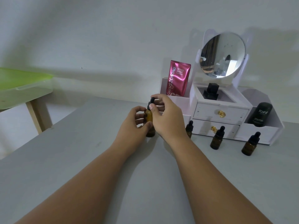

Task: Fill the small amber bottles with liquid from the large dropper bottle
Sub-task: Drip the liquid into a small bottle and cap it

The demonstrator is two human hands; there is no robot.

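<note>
At the centre of the frame, a large amber dropper bottle [149,122] stands upright on a grey table [90,159], its long axis vertical. The left hand [132,125] wraps the bottle's body from the left, its grip closed around the glass with the thumb in front near the base. The right hand [166,113] comes in from the right and sits higher, its grip pinched on the black dropper cap [151,102], thumb on the near side and forefinger curled over the rubber bulb. Whether the cap is screwed down or already loose cannot be told.

To the right of centre, 3 small amber bottles stand upright in a loose row, all with black dropper caps on: 1 [189,129] just beside the right wrist, 1 [217,140] farther right, and 1 [250,144] farthest right. They lie on the right hand's side, so that hand is the nearer one to them.

Behind them, against the wall, a white organiser [221,113] with a round mirror [222,55] closes off the table's far right side. The table is bare to the left and toward the bottom of the frame, leaving open room there. The dropper would probably have to lift straight up along the bottle's axis before swinging right.
</note>
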